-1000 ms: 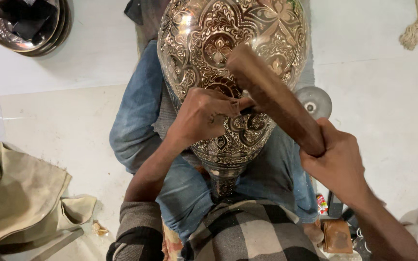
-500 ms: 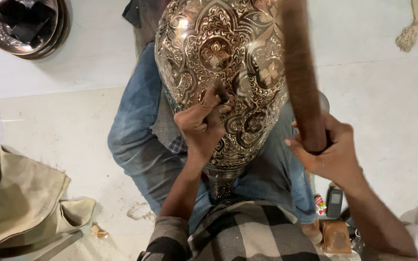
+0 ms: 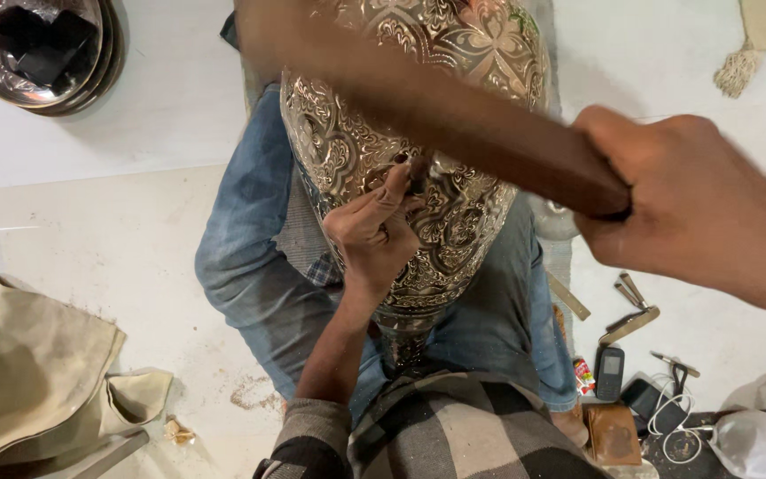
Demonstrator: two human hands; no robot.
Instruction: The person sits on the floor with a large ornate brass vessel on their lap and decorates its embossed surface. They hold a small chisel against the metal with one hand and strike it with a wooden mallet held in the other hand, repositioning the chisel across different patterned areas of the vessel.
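Observation:
A large silver metal vase [image 3: 454, 106] with embossed flower patterns lies across my lap, over my blue jeans [image 3: 250, 266]. My left hand [image 3: 374, 232] pinches a small dark chisel [image 3: 416, 170] against the vase's side. My right hand [image 3: 693, 208] is raised close to the camera and grips the end of a thick brown wooden stick [image 3: 436, 106], which slants up to the left over the vase. The stick hides part of the vase's upper body.
Stacked metal bowls [image 3: 42, 49] sit at top left. A beige cloth [image 3: 37, 372] lies at left on the pale floor. At lower right lie a small phone [image 3: 610, 371], a brown wallet [image 3: 612, 433], metal tools [image 3: 631, 310], a white cable [image 3: 676, 417]. A tasselled mat [image 3: 755, 35] is at top right.
My right hand has lifted the wooden stick higher and nearer the camera, swinging it to slant left. The left hand stays on the vase with the chisel.

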